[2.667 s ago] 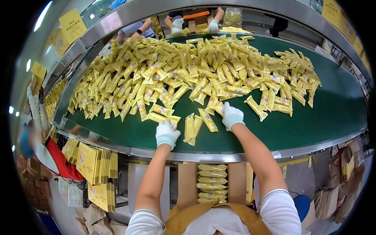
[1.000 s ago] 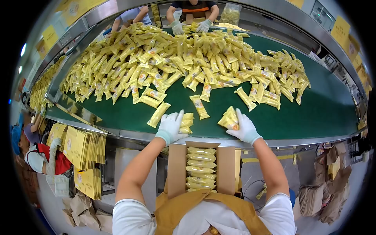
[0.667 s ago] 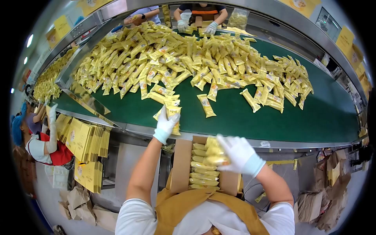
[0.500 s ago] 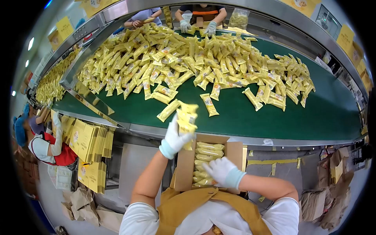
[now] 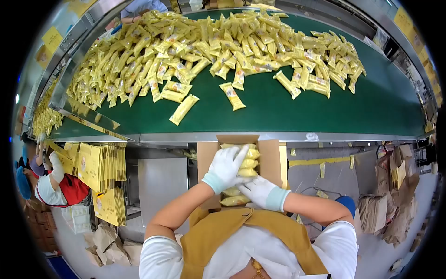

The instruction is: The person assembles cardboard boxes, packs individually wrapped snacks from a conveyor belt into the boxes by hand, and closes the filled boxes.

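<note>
Both hands wear white gloves and are over an open cardboard box (image 5: 269,162) at the belt's front edge. My left hand (image 5: 226,166) is closed round the left side of several yellow packets (image 5: 249,163) in the upper part of the box. Lower and to the right, my right hand (image 5: 261,191) lies on the packets with its fingers extended, its fingertips close to my left hand. Another yellow packet (image 5: 235,201) shows beneath the hands. Beyond the box, a large heap of yellow packets (image 5: 186,51) covers much of the green belt (image 5: 297,116).
Flat yellow cartons (image 5: 93,162) stand in stacks at the left, beside a co-worker in a red apron (image 5: 69,188). Another person's arm (image 5: 132,19) shows behind the heap. Brown paper bags (image 5: 371,211) lie at the right. A metal rail (image 5: 186,137) edges the belt.
My left hand has brought its packets from above the belt down into the box. My right hand has stayed at the box, shifting slightly left. The view has tilted downward.
</note>
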A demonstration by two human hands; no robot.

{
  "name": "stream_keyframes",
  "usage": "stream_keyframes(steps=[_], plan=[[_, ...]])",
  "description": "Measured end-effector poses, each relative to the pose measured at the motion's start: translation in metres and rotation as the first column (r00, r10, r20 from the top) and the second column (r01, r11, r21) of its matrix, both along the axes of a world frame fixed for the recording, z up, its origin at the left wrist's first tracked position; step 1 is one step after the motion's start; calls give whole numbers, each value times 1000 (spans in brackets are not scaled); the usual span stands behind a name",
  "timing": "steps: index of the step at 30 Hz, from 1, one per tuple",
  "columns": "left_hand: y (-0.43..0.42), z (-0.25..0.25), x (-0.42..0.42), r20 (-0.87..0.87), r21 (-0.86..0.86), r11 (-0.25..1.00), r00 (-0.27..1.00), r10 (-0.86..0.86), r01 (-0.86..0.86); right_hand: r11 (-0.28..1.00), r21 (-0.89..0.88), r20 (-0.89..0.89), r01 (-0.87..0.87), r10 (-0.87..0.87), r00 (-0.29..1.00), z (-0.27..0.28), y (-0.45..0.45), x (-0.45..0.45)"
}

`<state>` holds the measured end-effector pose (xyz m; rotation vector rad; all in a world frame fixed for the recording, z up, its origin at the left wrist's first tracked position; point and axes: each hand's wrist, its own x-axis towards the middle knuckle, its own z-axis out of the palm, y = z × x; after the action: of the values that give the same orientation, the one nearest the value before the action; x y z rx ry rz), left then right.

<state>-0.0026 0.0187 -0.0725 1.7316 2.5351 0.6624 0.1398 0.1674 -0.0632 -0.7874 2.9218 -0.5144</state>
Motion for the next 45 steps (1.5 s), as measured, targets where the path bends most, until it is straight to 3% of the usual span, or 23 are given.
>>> stream_keyframes(steps=[2,5,6,9,11,13,14,15,17,20,23,26,27,29,33,35,36,38,40,41,43,44,45], plan=[[1,-5,3,-27,-126,991,999,29,-32,994,89,-114,66,-55,992,-8,-3,13],[5,-7,4,-14,-274,961,1000,15,-19,996,49,-81,70,-66,994,2,3,15],[5,-11,5,-9,-296,955,1000,8,-11,995,44,83,87,-90,993,18,7,12],[5,-9,12,-18,-315,949,999,-34,27,950,61,90,305,-309,947,49,28,-6],[6,-3,18,-22,-365,930,998,-51,39,844,-28,-101,536,-536,838,38,47,-25],[13,5,21,-32,-458,889,998,-49,29,790,-269,-411,551,-611,676,19,59,-52],[15,4,22,-23,-470,882,999,-41,25,771,-212,-273,601,-637,721,3,64,-67],[14,3,22,-25,-452,892,999,-39,23,703,-246,31,667,-682,730,0,62,-83],[11,-1,21,-31,-413,910,999,-40,23,691,-44,388,722,-654,649,-18,64,-114],[-3,0,27,95,-167,984,995,-41,56,700,-89,315,708,-655,687,-46,67,-118],[-36,19,35,219,269,962,976,-11,-50,850,-274,-51,451,-481,875,-30,65,-85],[-67,24,37,265,566,725,920,289,-391,893,-245,-330,377,-442,834,13,64,-53],[-69,29,35,446,603,591,841,307,-536,870,-297,-351,395,-484,802,25,65,-47],[-76,13,21,626,581,447,725,288,-680,815,-401,-379,418,-563,734,43,68,-39],[-84,-77,1,914,217,540,364,180,-813,634,-456,-338,625,-773,537,40,97,-40],[-73,-67,5,659,-66,836,605,446,-545,570,-341,-258,747,-821,509,30,117,-41],[-64,-77,14,839,-18,878,470,274,-479,440,-367,-51,820,-889,454,38,117,-43],[-41,-107,29,973,141,928,221,-66,-344,441,-250,-69,862,-896,439,16,134,-46],[-13,-110,31,898,295,903,412,-151,-311,395,-158,-69,905,-919,388,9,140,-51],[-3,-95,36,754,362,872,653,-65,-331,378,-149,-79,914,-926,370,13,139,-55],[9,-84,25,722,471,784,688,-80,-404,453,-225,-41,863,-889,456,42,136,-58],[15,-81,13,832,488,729,508,-223,-480,461,-276,-11,843,-879,477,62,136,-59],[17,-64,-6,847,499,714,452,-281,-491,467,-326,21,822,-866,500,79,137,-61]])
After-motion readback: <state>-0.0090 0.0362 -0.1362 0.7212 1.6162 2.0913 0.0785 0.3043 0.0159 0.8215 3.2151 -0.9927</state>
